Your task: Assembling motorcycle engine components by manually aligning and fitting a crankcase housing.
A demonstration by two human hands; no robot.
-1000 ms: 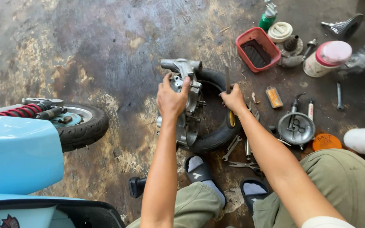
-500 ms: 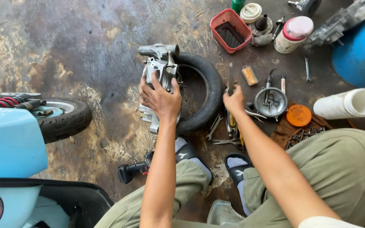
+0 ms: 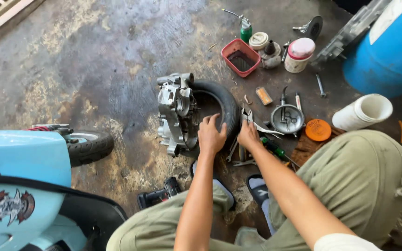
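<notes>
A grey metal engine case [image 3: 175, 111] rests on a black tyre [image 3: 226, 109] lying on the stained concrete floor. My left hand [image 3: 211, 135] rests on the tyre's near rim beside the engine case, fingers bent. My right hand [image 3: 247, 135] is just right of the tyre, down among several loose hand tools [image 3: 257, 125]; whether it grips one is hidden. I crouch in green trousers and sandals.
A light blue scooter [image 3: 19, 186] with its small wheel [image 3: 89, 146] stands at left. A black power tool [image 3: 157, 197] lies near my foot. A red tray [image 3: 240, 58], jars, a round metal part [image 3: 287, 118], an orange lid [image 3: 318, 130], a white tube [image 3: 361, 111] and a blue barrel [image 3: 387, 51] lie at right.
My left hand has come off the top of the engine case and dropped to the tyre's near rim. My right hand has lowered to the tools. The view shifted.
</notes>
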